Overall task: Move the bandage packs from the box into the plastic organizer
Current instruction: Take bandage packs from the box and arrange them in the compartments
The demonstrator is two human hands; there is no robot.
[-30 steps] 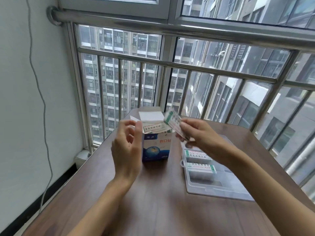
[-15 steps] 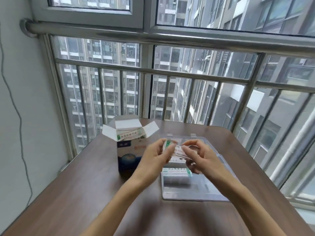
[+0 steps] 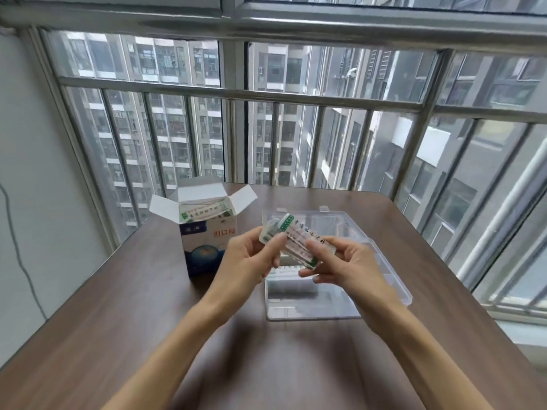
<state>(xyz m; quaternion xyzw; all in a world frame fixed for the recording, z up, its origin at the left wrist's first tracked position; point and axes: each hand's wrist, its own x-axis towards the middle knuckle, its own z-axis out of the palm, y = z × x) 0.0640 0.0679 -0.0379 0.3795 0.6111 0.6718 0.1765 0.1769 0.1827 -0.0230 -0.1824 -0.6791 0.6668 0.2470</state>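
- Head view: Two bare hands meet above a clear plastic organizer [image 3: 384, 255] on a brown wooden table [image 3: 118, 321], sharing a small stack of bandage packs [image 3: 291, 241].
- The left hand [image 3: 245, 261] pinches the stack's far-left end, thumb and fingers curled round it.
- The right hand [image 3: 343, 261] grips the near-right end, its fingers [image 3: 316, 247] bent across the top of the packs.
- The held stack is tilted, clear of the organizer's floor.
- More packs lie inside the organizer under the hands, largely hidden.
- The blue-and-white box [image 3: 207, 241] stands upright just left of the organizer, flaps open, packs showing at its mouth.
- Barred windows [image 3: 296, 143] rise beyond the table's far edge.
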